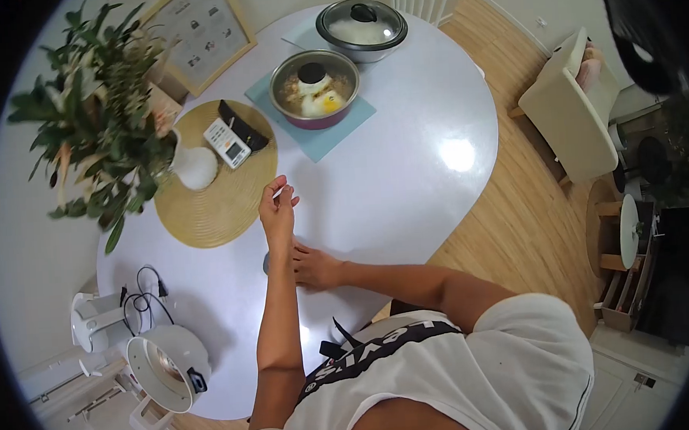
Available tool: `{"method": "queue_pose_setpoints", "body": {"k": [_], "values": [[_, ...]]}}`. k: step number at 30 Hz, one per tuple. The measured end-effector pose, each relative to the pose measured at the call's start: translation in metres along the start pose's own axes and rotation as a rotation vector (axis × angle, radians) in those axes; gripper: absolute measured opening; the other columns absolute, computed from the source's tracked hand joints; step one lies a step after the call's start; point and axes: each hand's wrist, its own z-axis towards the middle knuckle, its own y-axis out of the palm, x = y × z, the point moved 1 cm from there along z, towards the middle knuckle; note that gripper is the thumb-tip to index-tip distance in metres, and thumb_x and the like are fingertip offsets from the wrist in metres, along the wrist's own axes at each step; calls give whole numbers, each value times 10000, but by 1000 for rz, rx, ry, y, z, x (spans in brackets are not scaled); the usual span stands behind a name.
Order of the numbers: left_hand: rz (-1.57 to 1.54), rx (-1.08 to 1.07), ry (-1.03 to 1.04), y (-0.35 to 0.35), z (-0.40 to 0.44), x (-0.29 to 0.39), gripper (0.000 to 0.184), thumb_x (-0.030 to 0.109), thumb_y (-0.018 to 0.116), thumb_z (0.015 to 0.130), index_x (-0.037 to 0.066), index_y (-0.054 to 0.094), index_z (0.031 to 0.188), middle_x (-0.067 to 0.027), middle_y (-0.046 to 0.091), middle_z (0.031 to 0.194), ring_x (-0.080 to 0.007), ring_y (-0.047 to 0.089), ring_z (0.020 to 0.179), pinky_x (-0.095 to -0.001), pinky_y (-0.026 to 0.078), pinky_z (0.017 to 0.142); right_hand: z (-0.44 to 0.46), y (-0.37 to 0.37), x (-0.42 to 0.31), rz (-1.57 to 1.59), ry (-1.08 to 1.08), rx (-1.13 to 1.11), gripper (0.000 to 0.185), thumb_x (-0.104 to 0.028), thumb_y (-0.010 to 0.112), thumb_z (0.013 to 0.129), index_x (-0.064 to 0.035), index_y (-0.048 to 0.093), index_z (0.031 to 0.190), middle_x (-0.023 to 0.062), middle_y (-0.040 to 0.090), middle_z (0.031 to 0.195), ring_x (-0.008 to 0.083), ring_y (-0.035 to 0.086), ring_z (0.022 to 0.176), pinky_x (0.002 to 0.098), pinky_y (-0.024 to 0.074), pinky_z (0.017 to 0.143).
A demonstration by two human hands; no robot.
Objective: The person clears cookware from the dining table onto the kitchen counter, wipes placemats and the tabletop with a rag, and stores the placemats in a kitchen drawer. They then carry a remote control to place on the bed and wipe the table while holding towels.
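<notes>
My left hand (279,208) is raised over the white table (404,157), fingers loosely curled and apart, with nothing visible in it. Below it, my right hand (314,266) rests low on the tabletop, its fingers partly behind my left forearm. A small grey round object (267,263) shows at the left edge of that forearm, near the right fingers; most of it is hidden. Beyond the hands, a lidded pan with food (314,88) sits on a light blue mat (310,144). A white remote (227,142) and a black case (244,127) lie on a round woven mat (212,214).
Farther back is a glass-lidded pot (362,31). At left are a white vase (195,167) with leafy plants and a framed sheet (199,36). A white electric pot (168,367), a white appliance (97,317) and black cords lie lower left. A cream chair (569,114) stands right.
</notes>
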Motion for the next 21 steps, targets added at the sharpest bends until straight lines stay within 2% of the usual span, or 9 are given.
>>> {"method": "queue_pose_setpoints", "body": {"k": [2,4,6,8,10,13,15,17,21], "values": [[-32,5,-25,24,20,-15,261,95,528,898,-33,535,1125,-102,555,1029,-182,555,949,-310,501,795,-23,-34,42,-6,-51,36,396,-165,636,719,-135,587,1111,119,461,1258,345,294,1281,506,193,1079],[-77,50,-62,45,40,-39,280,83,523,896,-53,523,1140,-113,556,1041,-189,544,963,-319,489,823,-48,-90,104,-99,77,130,347,-110,631,683,-117,583,1027,138,507,1192,340,389,1208,499,266,1033],[-49,162,-83,62,55,-63,277,80,521,898,-64,521,1135,-116,551,1063,-186,540,940,-314,472,840,-76,-151,175,-230,168,431,347,-74,611,687,-117,565,1028,151,530,1157,335,450,1141,476,315,984],[-75,274,-89,88,55,-58,270,56,526,876,-78,531,1111,-116,563,1047,-174,537,902,-284,450,819,-94,-190,247,-317,370,393,415,-69,616,719,-133,548,1124,124,472,1235,347,425,1124,469,345,890],[209,435,-73,104,66,-48,302,31,516,830,-91,531,1105,-115,584,963,-168,541,869,-288,442,793,-72,-218,261,-447,570,439,461,-70,623,719,-140,534,1166,116,459,1254,340,416,1073,466,338,873],[256,608,-80,113,81,-51,282,45,543,784,-91,556,1031,-134,599,876,-189,557,799,-300,448,734,-38,-222,279,-304,528,439,465,-111,650,697,-116,533,1147,123,490,1202,334,438,1012,469,356,847],[296,701,-80,114,84,-58,283,55,550,777,-89,559,1021,-144,604,849,-207,568,778,-311,457,723,-26,-220,274,-88,703,295,449,-135,677,676,-64,540,1098,138,529,1149,339,468,982,438,379,831],[469,700,-101,115,87,-59,279,69,577,757,-99,560,979,-171,611,798,-251,588,742,-337,468,705,-26,-219,276,-56,668,331,441,-122,677,665,-50,538,1077,143,538,1120,340,475,969,426,390,822],[491,705,-31,126,80,-63,288,96,652,723,-104,550,903,-187,609,765,-289,591,707,-364,472,689,-39,-224,279,8,576,341,478,-111,690,641,-47,514,1081,136,535,1075,332,469,956,438,397,823]]}}
